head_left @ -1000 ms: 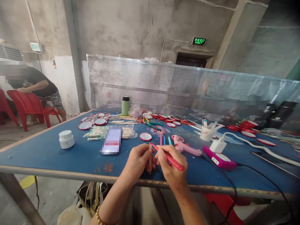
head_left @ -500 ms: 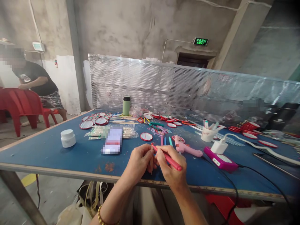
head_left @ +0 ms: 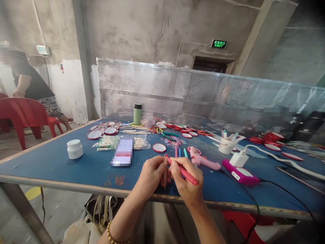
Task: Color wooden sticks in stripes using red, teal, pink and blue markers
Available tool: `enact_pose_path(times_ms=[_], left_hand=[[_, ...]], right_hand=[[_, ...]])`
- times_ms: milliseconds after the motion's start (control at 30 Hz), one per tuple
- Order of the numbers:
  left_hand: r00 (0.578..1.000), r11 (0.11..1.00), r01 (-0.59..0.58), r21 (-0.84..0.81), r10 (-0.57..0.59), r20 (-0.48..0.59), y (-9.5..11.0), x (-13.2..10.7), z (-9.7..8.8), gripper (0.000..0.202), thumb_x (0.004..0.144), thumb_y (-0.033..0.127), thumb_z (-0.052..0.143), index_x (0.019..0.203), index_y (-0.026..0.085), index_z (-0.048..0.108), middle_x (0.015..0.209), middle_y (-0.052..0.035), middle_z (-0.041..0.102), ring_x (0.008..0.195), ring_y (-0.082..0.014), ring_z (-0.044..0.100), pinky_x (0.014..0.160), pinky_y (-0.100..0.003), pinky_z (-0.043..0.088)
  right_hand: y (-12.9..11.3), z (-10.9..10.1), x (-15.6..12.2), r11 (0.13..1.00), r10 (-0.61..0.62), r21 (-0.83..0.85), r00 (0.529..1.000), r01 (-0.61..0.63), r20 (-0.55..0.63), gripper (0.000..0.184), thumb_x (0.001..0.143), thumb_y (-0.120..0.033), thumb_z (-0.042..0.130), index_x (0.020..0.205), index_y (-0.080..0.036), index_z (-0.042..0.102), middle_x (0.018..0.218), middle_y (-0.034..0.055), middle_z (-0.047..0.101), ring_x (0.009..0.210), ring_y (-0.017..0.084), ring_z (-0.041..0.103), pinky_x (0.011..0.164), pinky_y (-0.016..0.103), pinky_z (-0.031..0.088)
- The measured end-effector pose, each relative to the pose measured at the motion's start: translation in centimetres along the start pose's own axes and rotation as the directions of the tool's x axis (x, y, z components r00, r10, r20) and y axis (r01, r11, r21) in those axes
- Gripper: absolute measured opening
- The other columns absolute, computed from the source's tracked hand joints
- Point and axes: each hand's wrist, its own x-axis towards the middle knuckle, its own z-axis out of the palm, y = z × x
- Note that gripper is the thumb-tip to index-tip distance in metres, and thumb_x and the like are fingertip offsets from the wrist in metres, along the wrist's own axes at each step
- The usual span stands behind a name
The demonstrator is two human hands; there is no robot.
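Note:
My left hand (head_left: 151, 176) pinches a thin wooden stick (head_left: 165, 177), held upright over the near edge of the blue table (head_left: 63, 169). My right hand (head_left: 186, 184) grips a red marker (head_left: 183, 171) like a pen, its tip against the top of the stick. Both hands touch at the fingertips. Just beyond them lie a pink glue gun (head_left: 201, 159), a few coloured markers (head_left: 179, 152) and a small round red-rimmed mirror (head_left: 159, 147).
A white jar (head_left: 74, 149), a bag of sticks (head_left: 111, 143), more red-rimmed mirrors (head_left: 104, 129), a green bottle (head_left: 137, 114), a white cup (head_left: 225, 145), a magenta device (head_left: 240, 172) with cables. A perforated metal screen (head_left: 177, 91) backs the table. Another person (head_left: 33, 84) stands by red chairs (head_left: 22, 115) at left.
My hands have stayed together on the stick and marker with only slight shifts. The person at left has straightened up and moved away from the red chair.

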Motion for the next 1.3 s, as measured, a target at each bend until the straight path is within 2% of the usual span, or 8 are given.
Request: enact_pose_path(times_ms=[300, 500, 967, 1300], left_hand=[[1.0, 1.0, 0.01, -0.015, -0.01, 0.006, -0.02, 0.03, -0.02, 0.031, 0.089, 0.045, 0.053, 0.071, 0.019, 0.053, 0.047, 0.0026, 0.056, 0.04, -0.01, 0.051, 0.044, -0.019, 0.041], [1.0, 1.0, 0.017, -0.014, -0.017, 0.004, -0.02, 0.11, -0.09, 0.03, 0.088, 0.045, 0.054, 0.076, 0.018, 0.055, 0.055, 0.0003, 0.063, 0.041, -0.0102, 0.053, 0.041, -0.019, 0.041], [1.0, 1.0, 0.011, -0.023, -0.011, -0.004, 0.07, 0.02, -0.05, 0.029, 0.087, 0.044, 0.055, 0.075, 0.018, 0.054, 0.049, 0.0032, 0.059, 0.038, -0.0089, 0.051, 0.043, -0.019, 0.042], [1.0, 1.0, 0.018, -0.025, -0.018, 0.001, -0.18, 0.14, -0.07, 0.028, 0.087, 0.044, 0.055, 0.075, 0.018, 0.053, 0.051, 0.0021, 0.061, 0.038, -0.0093, 0.051, 0.042, -0.019, 0.041]], right_hand=[[0.05, -0.01, -0.03, 1.0, 0.009, -0.017, 1.0, -0.009, -0.006, 0.014, 0.094, -0.02, 0.054, 0.086, -0.019, 0.066, 0.067, 0.0005, 0.071, 0.053, 0.012, 0.065, 0.054, 0.022, 0.05], [0.14, 0.01, -0.08, 0.999, 0.009, -0.035, 1.0, -0.01, -0.018, 0.014, 0.094, -0.021, 0.054, 0.086, -0.019, 0.066, 0.067, 0.0005, 0.071, 0.054, 0.013, 0.066, 0.053, 0.023, 0.05], [0.25, 0.05, -0.03, 0.999, -0.011, -0.039, 1.0, 0.01, -0.027, 0.015, 0.094, -0.021, 0.054, 0.086, -0.018, 0.066, 0.067, 0.0004, 0.07, 0.056, 0.012, 0.065, 0.055, 0.023, 0.049], [0.27, 0.09, -0.03, 0.999, 0.006, -0.042, 1.0, -0.007, -0.03, 0.016, 0.094, -0.02, 0.054, 0.084, -0.018, 0.066, 0.066, 0.0002, 0.07, 0.055, 0.012, 0.065, 0.054, 0.023, 0.049]])
